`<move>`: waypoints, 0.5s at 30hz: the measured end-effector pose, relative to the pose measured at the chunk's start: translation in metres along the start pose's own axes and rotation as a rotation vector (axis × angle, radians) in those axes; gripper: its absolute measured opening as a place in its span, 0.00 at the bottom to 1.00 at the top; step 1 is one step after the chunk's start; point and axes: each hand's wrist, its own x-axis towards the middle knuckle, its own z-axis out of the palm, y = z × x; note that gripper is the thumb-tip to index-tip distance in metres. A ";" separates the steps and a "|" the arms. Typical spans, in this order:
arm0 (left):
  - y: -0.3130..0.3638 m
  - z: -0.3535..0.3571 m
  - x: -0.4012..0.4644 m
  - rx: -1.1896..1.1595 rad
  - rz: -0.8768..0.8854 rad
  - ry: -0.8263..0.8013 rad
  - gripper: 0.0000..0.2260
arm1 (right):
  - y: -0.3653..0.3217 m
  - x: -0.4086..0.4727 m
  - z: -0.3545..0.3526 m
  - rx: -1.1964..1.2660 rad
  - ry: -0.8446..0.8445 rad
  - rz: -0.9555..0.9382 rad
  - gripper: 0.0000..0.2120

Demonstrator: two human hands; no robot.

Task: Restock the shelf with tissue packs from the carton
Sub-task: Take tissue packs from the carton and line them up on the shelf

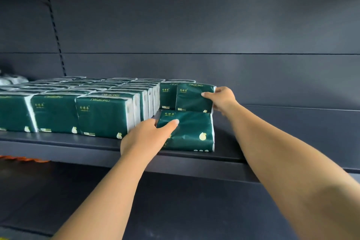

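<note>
Tissue packs: we are gripping one dark green pack (187,132) at its left edge with our left hand (144,136), thumb curled over its face, on the shelf (253,154). Just behind it, our right hand (222,99) is pinching an upright pack (193,97), beside the stocked rows (87,103).

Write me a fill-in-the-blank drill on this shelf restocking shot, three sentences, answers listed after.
1. The left hand grips the tissue pack that stands nearest the shelf's ____ edge.
2. The right hand holds a second pack that stands ____ the first one.
3. The wrappers of the stocked packs on the shelf are dark ____.

Missing words: front; behind; green
</note>
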 end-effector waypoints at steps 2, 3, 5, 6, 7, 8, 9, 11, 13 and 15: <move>0.000 0.001 0.000 -0.009 -0.002 0.009 0.22 | -0.001 0.007 0.010 -0.098 -0.038 -0.020 0.17; -0.001 0.002 0.001 -0.012 -0.007 0.015 0.22 | -0.002 0.010 0.015 -0.147 -0.048 -0.033 0.18; -0.001 0.003 0.002 -0.012 -0.017 0.027 0.23 | -0.007 0.013 0.021 -0.268 -0.074 -0.059 0.20; -0.001 0.003 0.002 -0.011 -0.021 0.031 0.23 | -0.009 0.014 0.024 -0.312 -0.084 -0.068 0.21; -0.001 0.003 0.002 -0.012 -0.022 0.035 0.23 | -0.011 0.015 0.027 -0.343 -0.088 -0.077 0.22; 0.000 0.004 0.002 -0.016 -0.023 0.041 0.22 | -0.012 0.016 0.031 -0.361 -0.100 -0.078 0.23; 0.000 0.003 0.002 -0.023 -0.023 0.046 0.22 | -0.013 0.016 0.035 -0.376 -0.110 -0.076 0.23; 0.001 0.004 0.001 -0.028 -0.020 0.051 0.21 | -0.014 0.017 0.044 -0.387 -0.135 -0.057 0.23; 0.002 0.004 0.000 -0.030 -0.021 0.053 0.21 | -0.013 0.016 0.048 -0.398 -0.163 -0.031 0.25; 0.003 0.004 0.001 -0.036 -0.029 0.058 0.20 | -0.014 0.015 0.049 -0.401 -0.181 -0.019 0.25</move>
